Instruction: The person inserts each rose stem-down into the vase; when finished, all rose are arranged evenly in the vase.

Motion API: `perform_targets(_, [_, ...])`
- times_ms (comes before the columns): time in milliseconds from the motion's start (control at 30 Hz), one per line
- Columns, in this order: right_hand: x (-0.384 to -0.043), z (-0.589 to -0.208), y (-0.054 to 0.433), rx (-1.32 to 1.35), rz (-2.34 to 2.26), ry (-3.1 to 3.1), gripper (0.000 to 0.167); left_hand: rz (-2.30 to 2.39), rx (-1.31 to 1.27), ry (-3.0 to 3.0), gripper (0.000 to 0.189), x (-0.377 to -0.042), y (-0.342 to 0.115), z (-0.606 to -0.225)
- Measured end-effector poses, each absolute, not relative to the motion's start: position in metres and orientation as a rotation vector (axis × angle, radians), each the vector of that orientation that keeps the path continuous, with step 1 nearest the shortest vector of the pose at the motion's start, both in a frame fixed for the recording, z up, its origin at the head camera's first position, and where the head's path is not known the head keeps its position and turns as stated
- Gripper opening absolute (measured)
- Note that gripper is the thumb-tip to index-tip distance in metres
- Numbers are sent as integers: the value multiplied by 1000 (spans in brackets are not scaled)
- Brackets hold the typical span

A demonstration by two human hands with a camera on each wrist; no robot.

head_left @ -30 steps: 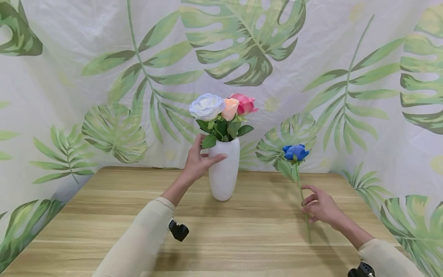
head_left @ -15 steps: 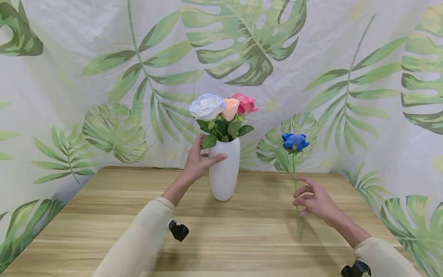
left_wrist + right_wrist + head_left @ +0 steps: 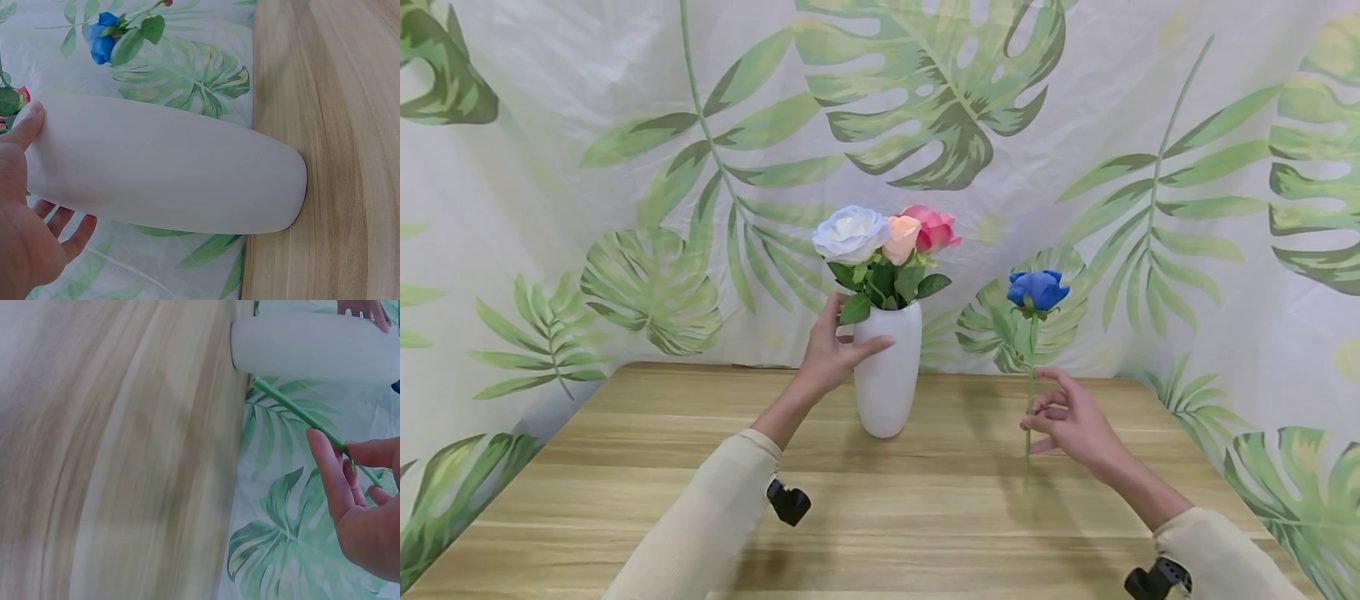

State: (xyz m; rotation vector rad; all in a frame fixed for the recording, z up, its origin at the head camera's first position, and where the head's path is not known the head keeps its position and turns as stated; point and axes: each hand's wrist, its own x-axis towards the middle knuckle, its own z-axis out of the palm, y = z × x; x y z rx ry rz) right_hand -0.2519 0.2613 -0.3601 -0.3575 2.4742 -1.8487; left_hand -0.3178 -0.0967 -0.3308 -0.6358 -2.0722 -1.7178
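Note:
A tall white vase (image 3: 887,383) stands upright on the table and bears a white rose with a bluish tint (image 3: 850,235), a peach rose (image 3: 901,239) and a pink rose (image 3: 934,228). My left hand (image 3: 831,354) grips the vase's left side near the rim, thumb across the front. Right of the vase, my right hand (image 3: 1078,427) holds a blue rose (image 3: 1037,290) upright by its green stem. The right wrist view shows thumb and fingers pinching that stem (image 3: 290,403), its cut end pointing toward the vase's foot. The stems inside the vase are hidden.
The wooden table (image 3: 715,492) ends at a back edge just behind the vase. A white cloth backdrop (image 3: 760,100) with green leaf prints hangs behind it. Black cameras (image 3: 788,502) are strapped to both wrists.
My right hand has moved left and upward, bringing the blue rose nearer the vase and lifting it, its stem now more upright. The left hand and vase stay in place.

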Motion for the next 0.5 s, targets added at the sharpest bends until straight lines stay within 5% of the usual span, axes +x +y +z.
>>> perform_targets(500, [-254, -350, 239, -403, -1973, 2455, 69, -1705, -636, -2072, 73, -318, -96, -331])
